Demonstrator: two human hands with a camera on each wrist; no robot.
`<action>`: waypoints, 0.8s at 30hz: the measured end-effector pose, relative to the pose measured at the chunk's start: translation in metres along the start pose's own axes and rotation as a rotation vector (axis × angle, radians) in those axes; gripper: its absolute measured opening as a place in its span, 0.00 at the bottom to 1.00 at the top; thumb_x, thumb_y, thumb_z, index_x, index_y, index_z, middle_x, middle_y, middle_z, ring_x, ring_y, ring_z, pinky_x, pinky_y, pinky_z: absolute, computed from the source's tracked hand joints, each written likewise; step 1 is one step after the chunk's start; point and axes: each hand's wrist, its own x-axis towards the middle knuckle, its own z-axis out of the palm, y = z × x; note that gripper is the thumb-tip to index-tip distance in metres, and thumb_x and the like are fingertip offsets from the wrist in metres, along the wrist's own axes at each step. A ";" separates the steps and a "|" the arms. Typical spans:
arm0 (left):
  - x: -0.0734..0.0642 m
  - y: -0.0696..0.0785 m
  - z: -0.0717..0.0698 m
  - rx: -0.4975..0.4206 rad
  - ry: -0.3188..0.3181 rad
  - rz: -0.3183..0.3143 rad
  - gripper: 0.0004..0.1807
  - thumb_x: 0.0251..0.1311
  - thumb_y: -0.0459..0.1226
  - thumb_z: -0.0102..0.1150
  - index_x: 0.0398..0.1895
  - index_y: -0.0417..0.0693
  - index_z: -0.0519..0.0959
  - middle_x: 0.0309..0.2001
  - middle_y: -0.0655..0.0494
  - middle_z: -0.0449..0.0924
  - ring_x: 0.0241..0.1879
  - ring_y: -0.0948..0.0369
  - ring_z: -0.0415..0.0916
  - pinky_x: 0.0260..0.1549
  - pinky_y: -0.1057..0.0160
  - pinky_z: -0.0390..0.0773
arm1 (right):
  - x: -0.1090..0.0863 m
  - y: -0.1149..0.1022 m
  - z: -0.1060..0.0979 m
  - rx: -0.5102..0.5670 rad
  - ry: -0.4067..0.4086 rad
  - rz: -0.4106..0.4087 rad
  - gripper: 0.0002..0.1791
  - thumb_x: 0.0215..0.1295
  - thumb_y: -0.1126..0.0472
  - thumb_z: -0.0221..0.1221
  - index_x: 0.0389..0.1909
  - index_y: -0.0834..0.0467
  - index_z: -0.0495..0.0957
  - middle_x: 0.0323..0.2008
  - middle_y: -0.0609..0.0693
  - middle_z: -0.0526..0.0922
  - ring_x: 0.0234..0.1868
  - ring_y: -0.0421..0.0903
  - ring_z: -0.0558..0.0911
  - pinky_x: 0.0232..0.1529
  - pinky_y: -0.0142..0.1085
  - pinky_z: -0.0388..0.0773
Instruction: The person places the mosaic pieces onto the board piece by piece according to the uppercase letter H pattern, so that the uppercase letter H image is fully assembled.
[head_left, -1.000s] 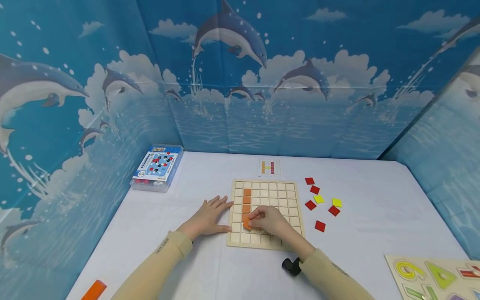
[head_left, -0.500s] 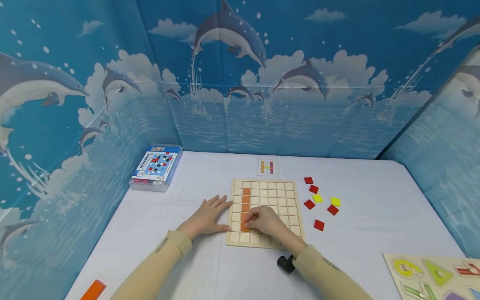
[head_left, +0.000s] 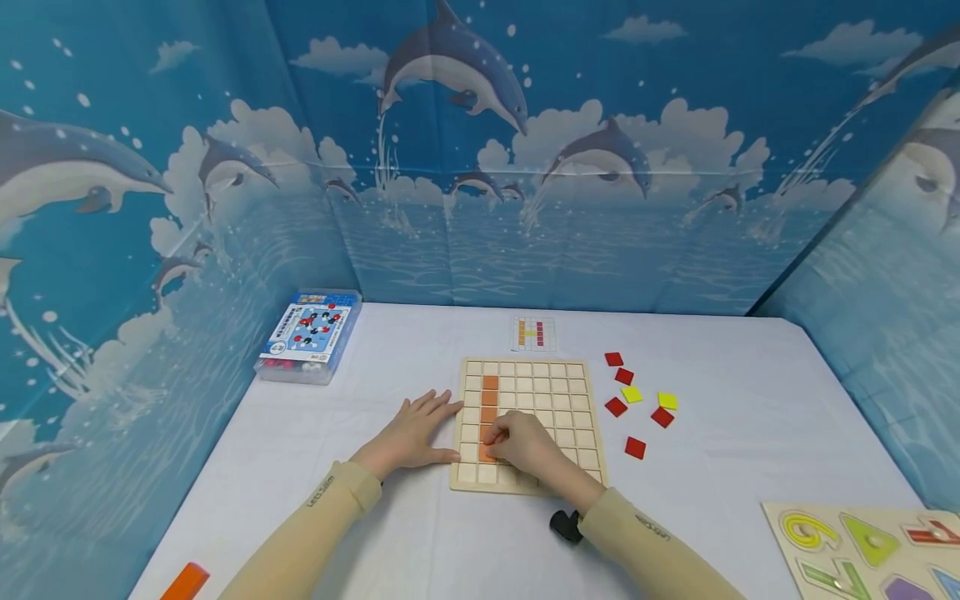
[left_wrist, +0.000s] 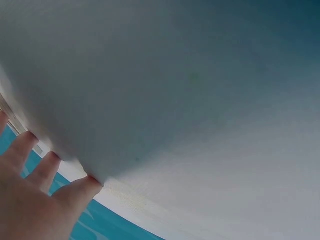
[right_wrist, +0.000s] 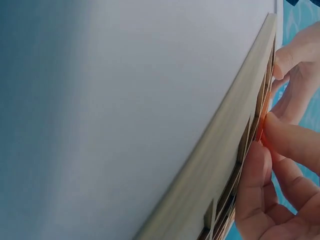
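A wooden grid board lies on the white table with a column of orange tiles in its second column from the left. My right hand is over the board, thumb and fingertips drawn together on the lowest orange tile, which lies in its cell. In the right wrist view the thumb touches that orange tile, seen edge-on past the board's side. With fingers spread, my left hand rests at the board's left edge, fingertips and thumb touching it. The left wrist view shows that hand partly.
Red tiles and yellow tiles lie loose right of the board. Behind it is a pattern card. A plastic case stands back left, a shape puzzle front right. An orange object sits front left.
The lowest orange tile, tilted in my right fingers a second ago, now lies flat in the cell below the others. My left hand has stayed at the board's edge. The view has shifted slightly.
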 end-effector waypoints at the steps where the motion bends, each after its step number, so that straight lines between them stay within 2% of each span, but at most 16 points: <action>1: 0.000 0.000 0.000 -0.005 0.004 0.003 0.46 0.56 0.58 0.66 0.75 0.56 0.60 0.77 0.45 0.55 0.76 0.42 0.49 0.69 0.30 0.52 | 0.000 0.000 0.000 -0.001 -0.001 0.000 0.04 0.57 0.66 0.69 0.28 0.56 0.83 0.27 0.46 0.77 0.27 0.40 0.73 0.28 0.30 0.70; 10: -0.001 0.002 -0.002 -0.008 0.003 0.002 0.46 0.56 0.59 0.65 0.75 0.55 0.61 0.77 0.45 0.55 0.76 0.42 0.49 0.68 0.30 0.52 | 0.000 -0.001 -0.001 -0.010 -0.010 -0.013 0.04 0.56 0.66 0.69 0.29 0.57 0.82 0.26 0.45 0.78 0.26 0.40 0.73 0.27 0.30 0.71; 17: 0.000 0.004 -0.003 -0.012 -0.008 -0.021 0.47 0.56 0.59 0.65 0.76 0.57 0.59 0.77 0.48 0.54 0.77 0.44 0.48 0.70 0.31 0.50 | -0.002 0.003 -0.006 0.102 -0.017 0.020 0.03 0.60 0.62 0.66 0.32 0.56 0.82 0.26 0.46 0.79 0.23 0.40 0.74 0.24 0.31 0.71; 21: 0.000 0.005 -0.002 -0.016 -0.003 -0.025 0.47 0.55 0.60 0.65 0.76 0.56 0.60 0.77 0.47 0.55 0.77 0.43 0.48 0.69 0.31 0.51 | -0.003 0.009 -0.015 0.142 0.003 0.023 0.04 0.61 0.61 0.66 0.34 0.56 0.82 0.28 0.46 0.79 0.26 0.40 0.75 0.27 0.31 0.73; 24: 0.000 0.005 -0.003 -0.009 0.002 -0.027 0.47 0.55 0.60 0.65 0.75 0.57 0.60 0.77 0.47 0.55 0.76 0.43 0.49 0.69 0.31 0.51 | -0.003 0.016 -0.029 0.151 0.036 0.021 0.05 0.62 0.61 0.66 0.37 0.57 0.82 0.29 0.46 0.80 0.30 0.40 0.76 0.31 0.31 0.74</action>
